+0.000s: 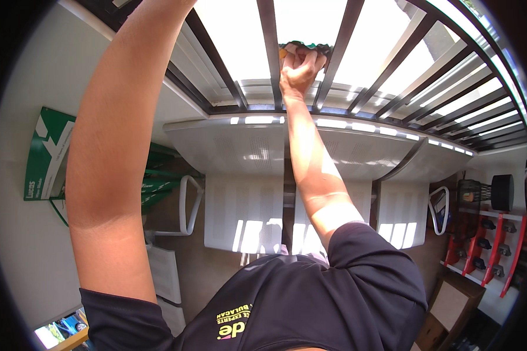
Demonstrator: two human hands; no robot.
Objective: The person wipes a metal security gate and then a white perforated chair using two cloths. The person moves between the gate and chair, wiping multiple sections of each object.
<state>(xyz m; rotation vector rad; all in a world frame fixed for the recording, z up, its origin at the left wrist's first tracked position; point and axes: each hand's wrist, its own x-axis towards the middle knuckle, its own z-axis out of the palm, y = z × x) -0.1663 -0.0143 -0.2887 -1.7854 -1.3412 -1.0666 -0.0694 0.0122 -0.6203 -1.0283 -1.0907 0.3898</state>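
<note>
Between two dark bars of the window grille [269,52], my right hand [299,75] is closed around a bunched rag [317,48] with green, dark and orange patches. The rag is up against the bright window pane [304,20], though glare hides exactly where it touches. My left arm [114,134] stretches upward along the left side and leaves the picture at the top, so my left hand is out of view.
Below the window stands a row of joined grey metal seats [243,205] with a white armrest [191,205]. A green rack with a sign [41,155] is at the left. To the right are a red-and-white shelf rack [492,248] and a black round object [502,192].
</note>
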